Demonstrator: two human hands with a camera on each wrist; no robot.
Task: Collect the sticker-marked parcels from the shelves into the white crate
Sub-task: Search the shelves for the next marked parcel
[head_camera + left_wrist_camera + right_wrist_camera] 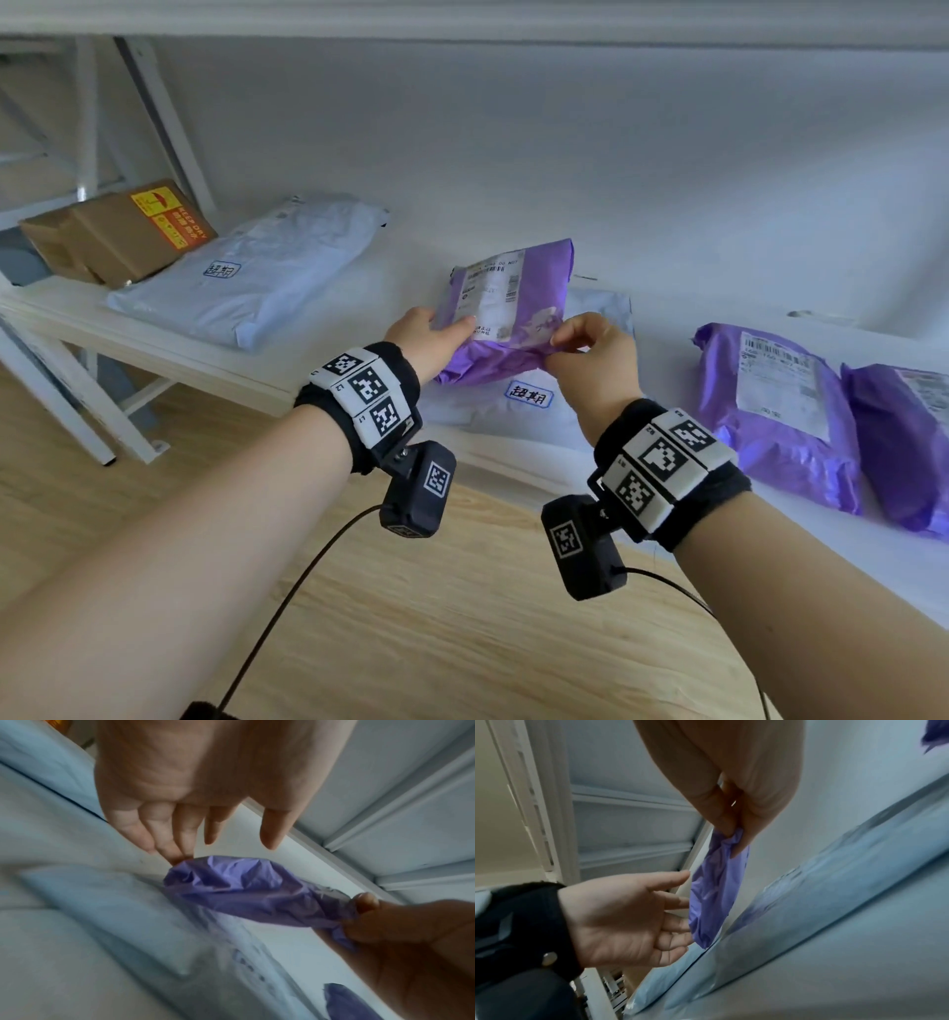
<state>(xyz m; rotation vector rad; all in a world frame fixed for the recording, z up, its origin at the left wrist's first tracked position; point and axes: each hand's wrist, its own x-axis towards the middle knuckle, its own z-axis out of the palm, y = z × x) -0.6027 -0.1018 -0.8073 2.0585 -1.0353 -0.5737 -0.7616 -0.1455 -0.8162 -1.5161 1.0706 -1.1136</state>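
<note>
A small purple parcel with a white shipping label is lifted and tilted above the white shelf. My right hand pinches its near right corner between thumb and fingers. My left hand is at its left edge with fingers straight, the tips touching the purple parcel. Under it lies a pale blue parcel with a blue-framed sticker. A second pale blue parcel with the same kind of sticker lies further left. The white crate is not in view.
A brown cardboard box with a yellow and red label stands at the shelf's far left. Two more purple parcels lie at the right. Another shelf board runs overhead. Wooden floor lies below the front edge.
</note>
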